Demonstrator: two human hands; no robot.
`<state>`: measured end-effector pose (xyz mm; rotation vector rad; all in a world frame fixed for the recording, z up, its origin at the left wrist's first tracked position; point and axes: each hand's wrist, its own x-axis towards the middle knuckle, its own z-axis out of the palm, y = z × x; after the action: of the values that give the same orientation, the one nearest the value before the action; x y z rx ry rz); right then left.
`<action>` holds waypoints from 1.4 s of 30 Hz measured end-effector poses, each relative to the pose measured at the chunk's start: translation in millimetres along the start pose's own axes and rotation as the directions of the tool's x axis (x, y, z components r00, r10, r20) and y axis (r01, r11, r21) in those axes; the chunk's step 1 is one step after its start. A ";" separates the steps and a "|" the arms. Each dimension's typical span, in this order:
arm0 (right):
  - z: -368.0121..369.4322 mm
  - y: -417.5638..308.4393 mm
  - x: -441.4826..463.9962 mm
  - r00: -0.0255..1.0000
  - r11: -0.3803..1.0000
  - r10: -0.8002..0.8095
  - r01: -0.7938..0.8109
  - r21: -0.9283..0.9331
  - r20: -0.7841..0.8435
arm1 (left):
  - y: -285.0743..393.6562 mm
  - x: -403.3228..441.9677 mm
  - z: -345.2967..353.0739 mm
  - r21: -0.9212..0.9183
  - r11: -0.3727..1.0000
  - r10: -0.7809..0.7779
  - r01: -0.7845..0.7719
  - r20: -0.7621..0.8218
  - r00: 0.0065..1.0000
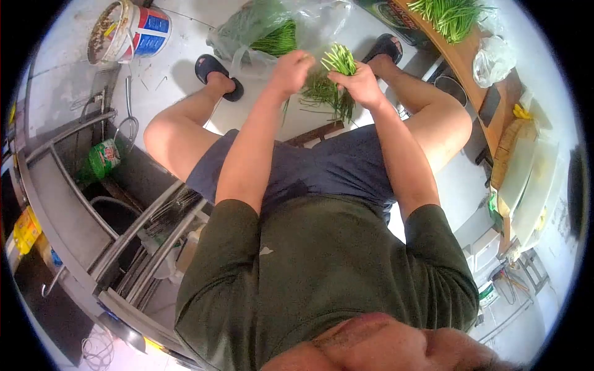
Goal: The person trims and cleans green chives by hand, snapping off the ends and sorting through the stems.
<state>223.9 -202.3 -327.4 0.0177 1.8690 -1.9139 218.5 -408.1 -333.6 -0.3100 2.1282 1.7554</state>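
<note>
My right hand [364,86] is wrapped round a bunch of chives [339,60]. Their pale cut ends point up and the long green leaves hang below the hand. To its left, apart from the bunch, my left hand [292,73] is closed with the fingers curled; what it holds, if anything, is too small to make out. Loose chive leaves [322,93] lie in a heap on the floor beneath and between both hands. Just beyond the left hand, more chives [276,39] rest inside a clear plastic bag [238,37].
A stained bucket [133,34] stands at upper left. On the wooden table [458,65] at right are another pile of chives [448,17], a white plastic bag [494,60] and a dark phone-like slab [490,104]. A metal rack [74,185] with a green bottle [104,158] runs along the left.
</note>
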 end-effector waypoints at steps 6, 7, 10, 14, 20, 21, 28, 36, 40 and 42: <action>-0.4 -3.5 -0.1 0.999 0.992 0.044 -0.047 0.115 0.028 | -5.5 -14.5 0.7 0.203 0.979 -0.001 0.005 -0.018 1.000; -1.0 -3.6 0.4 0.998 0.989 0.050 -0.055 0.140 0.042 | -5.0 -17.7 6.1 0.077 0.997 0.024 -0.023 -0.013 1.000; -0.8 -0.7 0.5 0.994 0.984 0.057 -0.072 0.164 0.096 | -3.6 -22.5 18.1 -0.195 0.979 0.056 -0.057 -0.011 0.998; 2.4 0.8 -1.5 0.996 0.991 0.057 -0.065 0.117 0.071 | -1.8 -20.1 25.4 -0.135 0.989 0.061 -0.067 -0.051 0.997; -2.3 -3.5 -1.6 0.994 0.998 0.039 -0.044 0.045 0.105 | -10.6 -14.9 21.3 -0.113 0.990 0.087 -0.086 -0.001 0.996; -3.8 -6.1 -2.0 0.991 0.998 0.050 -0.054 0.030 0.124 | -10.7 -14.4 20.0 -0.136 0.989 0.058 -0.054 0.023 0.998; -5.1 -2.6 -1.2 0.988 0.992 0.074 -0.086 0.087 0.135 | -9.0 -11.9 9.1 -0.121 0.992 -0.026 0.022 -0.028 0.999; -2.4 -4.0 0.5 0.978 0.991 0.114 -0.123 0.045 0.178 | 1.9 -23.0 18.7 0.057 0.985 0.163 -0.162 -0.029 0.986; -5.6 -7.9 -1.6 0.968 0.988 0.133 -0.146 0.048 0.211 | 2.0 -22.2 15.1 0.004 0.994 0.108 -0.108 0.046 0.993; -8.5 -4.0 0.4 0.961 0.987 0.123 -0.145 0.072 0.248 | 8.8 -25.2 9.7 0.017 0.998 0.056 -0.058 0.091 0.994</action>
<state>219.7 -194.5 -324.4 -0.0571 1.5796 -1.8167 239.3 -398.4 -316.9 -0.1622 2.1083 1.7443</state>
